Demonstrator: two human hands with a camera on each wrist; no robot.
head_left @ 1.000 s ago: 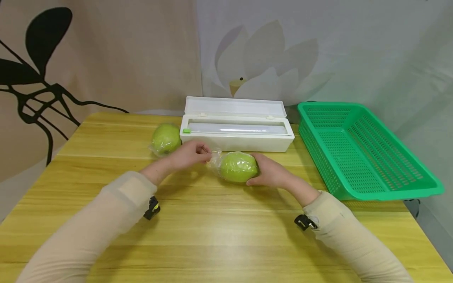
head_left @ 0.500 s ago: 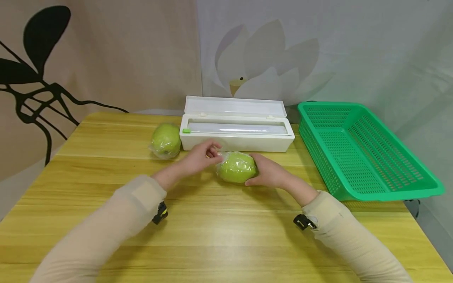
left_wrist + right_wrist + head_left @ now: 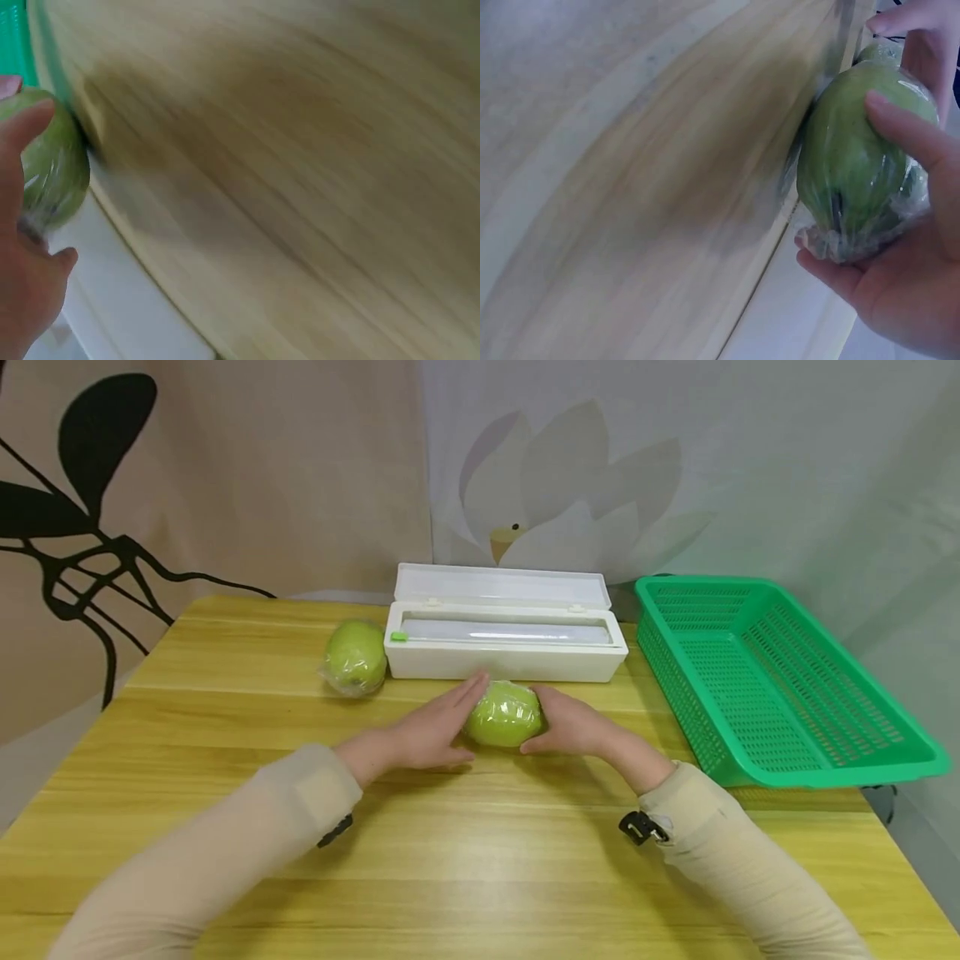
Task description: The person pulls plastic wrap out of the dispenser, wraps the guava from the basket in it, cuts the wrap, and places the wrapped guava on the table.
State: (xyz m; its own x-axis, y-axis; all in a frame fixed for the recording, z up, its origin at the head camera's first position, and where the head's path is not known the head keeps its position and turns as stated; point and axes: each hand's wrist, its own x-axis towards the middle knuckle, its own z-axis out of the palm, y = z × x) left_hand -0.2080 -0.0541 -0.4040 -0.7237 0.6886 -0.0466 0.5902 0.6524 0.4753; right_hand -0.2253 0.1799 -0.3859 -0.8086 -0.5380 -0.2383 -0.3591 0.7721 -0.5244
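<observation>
In the head view a green apple (image 3: 505,716) wrapped in clear cling film sits at mid-table. My right hand (image 3: 573,727) grips its right side; the right wrist view shows the thumb across the apple (image 3: 844,154), its stem, and bunched film (image 3: 829,244) near the fingertips. On the other side is my left hand (image 3: 431,731), fingers straight and thumb spread, beside the apple; whether it touches is hard to tell. A second wrapped green apple (image 3: 356,656) stands farther left. Behind the hands is a white cling film box (image 3: 502,664), lid up, with the roll (image 3: 495,631) inside.
A green plastic basket (image 3: 720,739) stands at the right of the wooden table (image 3: 480,860), its rim reaching past the table's right edge. A printed cloth (image 3: 300,485) hangs behind the table. The box carries a small green slider (image 3: 399,637).
My left hand has let go of the film end at the apple's left, moved right and straightened its fingers beside the apple. The loose film end now lies close in. The right hand keeps its grip.
</observation>
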